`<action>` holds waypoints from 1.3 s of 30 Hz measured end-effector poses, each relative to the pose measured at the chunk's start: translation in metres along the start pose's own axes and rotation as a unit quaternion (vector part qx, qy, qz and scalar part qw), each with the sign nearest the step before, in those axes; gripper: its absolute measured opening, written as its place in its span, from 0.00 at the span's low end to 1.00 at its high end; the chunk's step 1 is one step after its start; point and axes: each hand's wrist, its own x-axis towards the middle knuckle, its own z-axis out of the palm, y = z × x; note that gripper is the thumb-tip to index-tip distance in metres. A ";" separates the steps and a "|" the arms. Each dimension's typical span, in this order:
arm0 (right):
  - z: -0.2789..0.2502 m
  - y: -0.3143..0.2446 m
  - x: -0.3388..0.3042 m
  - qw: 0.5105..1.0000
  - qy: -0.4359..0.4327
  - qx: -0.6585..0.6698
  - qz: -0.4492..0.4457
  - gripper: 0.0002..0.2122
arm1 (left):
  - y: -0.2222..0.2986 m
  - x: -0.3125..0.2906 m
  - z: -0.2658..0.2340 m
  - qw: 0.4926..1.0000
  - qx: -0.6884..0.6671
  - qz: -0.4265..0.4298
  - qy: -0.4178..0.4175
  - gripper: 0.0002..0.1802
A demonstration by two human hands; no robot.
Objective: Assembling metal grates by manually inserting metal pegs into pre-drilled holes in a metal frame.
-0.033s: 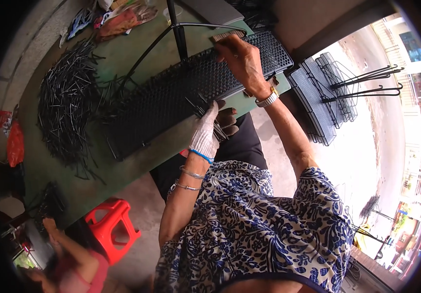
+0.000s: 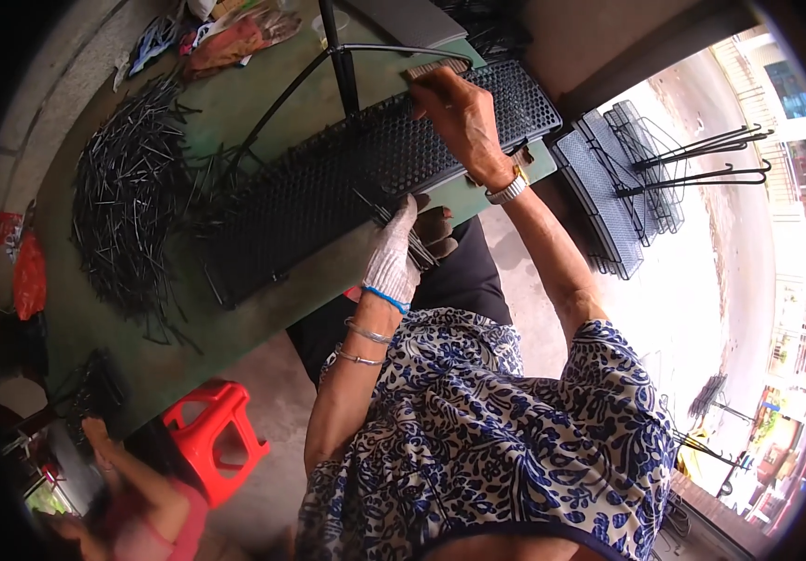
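A long black perforated metal panel (image 2: 272, 210) lies slantwise across the green table. At its near edge my left hand (image 2: 393, 248), in a white glove with dark fingertips, is closed round a bundle of thin black strips (image 2: 377, 208). Their ends stick out on both sides of the grip. My bare right hand (image 2: 461, 112) is over the panel's far right part. Its fingers are curled together at the far edge; whatever they pinch is too small to make out. A large heap of the same black strips (image 2: 132, 187) lies on the table's left part.
A bent black metal frame (image 2: 342, 75) rises behind the panel. More mesh racks with hooked rods (image 2: 608, 187) stand right of the table. Plastic bags (image 2: 244, 42) lie at the far left. A red stool (image 2: 221, 439) and another person's arm (image 2: 146, 472) are at lower left.
My right hand has shifted very slightly to the left over the panel. My left hand keeps its hold on the black strips.
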 end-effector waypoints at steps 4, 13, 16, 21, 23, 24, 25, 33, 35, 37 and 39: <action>0.010 0.015 0.003 0.998 0.021 -0.017 -0.052 0.05 | -0.005 0.002 -0.003 0.995 -0.098 -0.015 0.017 0.17; 0.005 0.007 0.004 0.999 -0.022 -0.042 -0.008 0.04 | 0.005 -0.007 -0.002 0.998 -0.057 0.002 0.014 0.16; 0.006 0.012 0.007 0.997 -0.054 -0.041 -0.027 0.04 | 0.006 -0.007 0.001 0.998 -0.045 -0.006 0.039 0.16; 0.011 0.022 0.014 0.970 -0.061 -0.173 -0.159 0.05 | 0.001 0.001 -0.010 0.997 -0.071 -0.007 -0.015 0.18; 0.014 0.019 0.015 0.958 -0.071 -0.211 -0.180 0.05 | 0.001 0.002 -0.012 0.996 -0.078 0.005 -0.053 0.19; 0.014 0.017 0.015 0.960 -0.084 -0.228 -0.142 0.06 | 0.000 0.001 -0.013 0.996 -0.078 0.005 -0.053 0.19; 0.015 0.016 0.016 0.959 -0.096 -0.244 -0.105 0.07 | 0.001 0.001 -0.012 0.996 -0.074 0.008 -0.055 0.19; 0.015 0.015 0.013 0.944 -0.046 -0.314 -0.095 0.10 | 0.005 -0.006 -0.003 0.998 -0.048 0.009 -0.030 0.18; 0.018 0.015 0.017 0.936 -0.050 -0.337 -0.088 0.10 | 0.006 -0.006 0.000 0.998 -0.034 0.001 -0.044 0.22; 0.023 0.015 0.017 0.922 -0.094 -0.375 -0.011 0.12 | 0.007 -0.010 0.004 0.999 -0.025 -0.001 -0.027 0.22; 0.022 0.019 0.009 0.923 -0.050 -0.380 -0.045 0.12 | 0.007 -0.010 0.006 1.000 -0.016 -0.003 -0.011 0.22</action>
